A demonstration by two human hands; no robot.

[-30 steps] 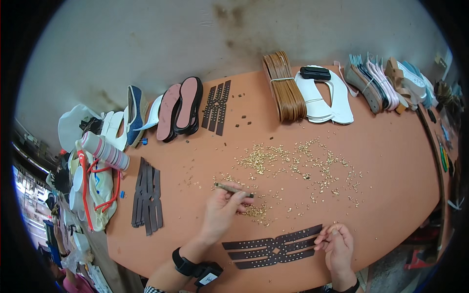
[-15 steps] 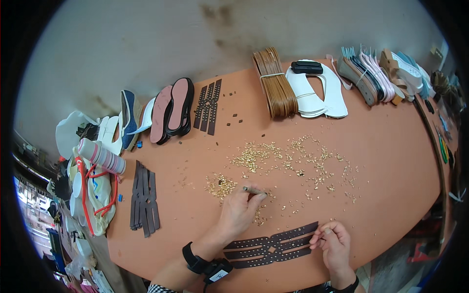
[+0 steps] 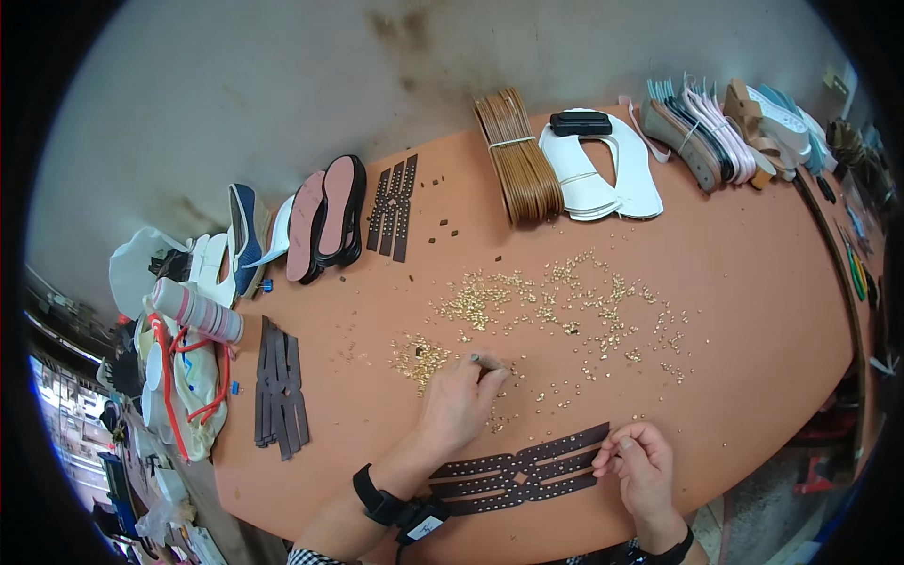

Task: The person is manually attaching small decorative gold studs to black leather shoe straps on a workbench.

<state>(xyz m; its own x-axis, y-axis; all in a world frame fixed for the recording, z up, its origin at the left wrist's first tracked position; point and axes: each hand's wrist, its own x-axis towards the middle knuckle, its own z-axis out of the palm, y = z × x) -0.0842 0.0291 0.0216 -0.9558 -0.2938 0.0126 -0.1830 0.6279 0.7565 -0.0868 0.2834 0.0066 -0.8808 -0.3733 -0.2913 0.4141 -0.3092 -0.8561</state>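
Observation:
My left hand (image 3: 460, 400) is closed over the table, among small gold studs (image 3: 421, 360). Between its thumb and fingers is a short dark rod (image 3: 487, 362), mostly hidden now. In front of me lies a dark brown slotted strap piece (image 3: 520, 478) with rows of gold studs and a small diamond-shaped hole at its middle. My right hand (image 3: 644, 469) is at the right end of this piece, fingers curled and thumb pressed to the fingertips. Whatever those fingertips pinch, if anything, is too small to make out.
More gold studs (image 3: 480, 299) are scattered across the brown table. Plain dark strap pieces (image 3: 280, 391) lie at left, a studded one (image 3: 392, 209) farther back. Along the back edge stand pink insoles (image 3: 306, 224), a brown strip bundle (image 3: 518, 160), white shoe-shaped sheets (image 3: 636, 179) and wedge soles (image 3: 683, 141).
The rod in my left hand shows less than before, as the fingers have turned slightly over it. Both hands stay in nearly the same places; the whole view has shifted a little.

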